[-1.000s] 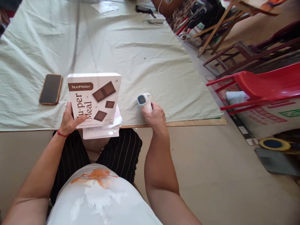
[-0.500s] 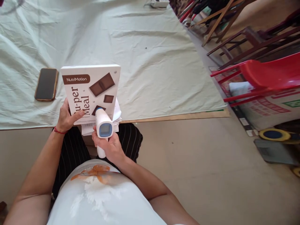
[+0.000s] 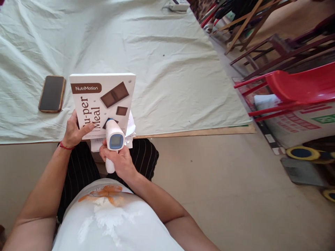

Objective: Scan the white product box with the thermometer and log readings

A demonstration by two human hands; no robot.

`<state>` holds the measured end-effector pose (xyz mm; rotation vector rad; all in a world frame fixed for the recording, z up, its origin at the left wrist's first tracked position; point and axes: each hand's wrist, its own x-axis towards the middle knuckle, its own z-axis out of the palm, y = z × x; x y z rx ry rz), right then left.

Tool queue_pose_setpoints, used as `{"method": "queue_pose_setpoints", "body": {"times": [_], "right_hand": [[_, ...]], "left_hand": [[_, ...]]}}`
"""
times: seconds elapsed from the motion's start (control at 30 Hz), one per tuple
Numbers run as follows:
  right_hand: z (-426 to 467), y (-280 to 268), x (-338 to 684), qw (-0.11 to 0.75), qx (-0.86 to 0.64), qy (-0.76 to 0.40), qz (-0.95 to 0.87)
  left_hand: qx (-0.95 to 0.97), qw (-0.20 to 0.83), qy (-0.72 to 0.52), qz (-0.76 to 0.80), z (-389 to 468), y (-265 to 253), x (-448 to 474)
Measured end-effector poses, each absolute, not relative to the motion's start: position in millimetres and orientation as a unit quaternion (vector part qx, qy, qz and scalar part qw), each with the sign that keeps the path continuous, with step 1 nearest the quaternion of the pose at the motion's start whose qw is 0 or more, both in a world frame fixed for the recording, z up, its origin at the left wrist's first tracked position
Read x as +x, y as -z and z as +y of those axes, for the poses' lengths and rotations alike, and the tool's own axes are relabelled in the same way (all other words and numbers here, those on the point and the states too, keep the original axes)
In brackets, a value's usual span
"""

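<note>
My left hand (image 3: 74, 130) grips the lower left corner of a white box (image 3: 110, 82) printed "NutriMotion" with brown chocolate pieces, its thumb lying on the front face. The box is tilted up at the table's near edge. In my right hand (image 3: 120, 160) is a white infrared thermometer (image 3: 116, 134) with a blue-rimmed screen, held by its handle. Its blue nose points at the lower part of the box; whether it touches I cannot tell. Loose white papers (image 3: 130, 127) show behind and below the box, partly hidden.
A phone (image 3: 52, 94) lies left of the box on the pale tablecloth (image 3: 170, 76). At the table's far edge sits a white device (image 3: 179, 5) with a cable. To the right stand a red plastic chair (image 3: 295, 89), wooden frames (image 3: 246, 28) and a printed sack (image 3: 295, 127).
The thermometer and my right hand have shifted slightly left and up. The box has moved a touch to the right. My left hand keeps its hold.
</note>
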<state>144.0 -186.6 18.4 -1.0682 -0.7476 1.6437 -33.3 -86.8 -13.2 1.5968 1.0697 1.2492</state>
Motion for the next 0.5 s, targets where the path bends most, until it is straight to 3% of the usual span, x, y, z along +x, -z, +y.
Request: {"method": "queue_pose_setpoints", "body": {"times": [0.5], "right_hand": [[-186.5, -23.1, 143.0, 0.492, -0.449, -0.673, -0.323]], "left_hand": [[0.63, 0.416, -0.499, 0.426, -87.2, 14.2, -34.9]]}}
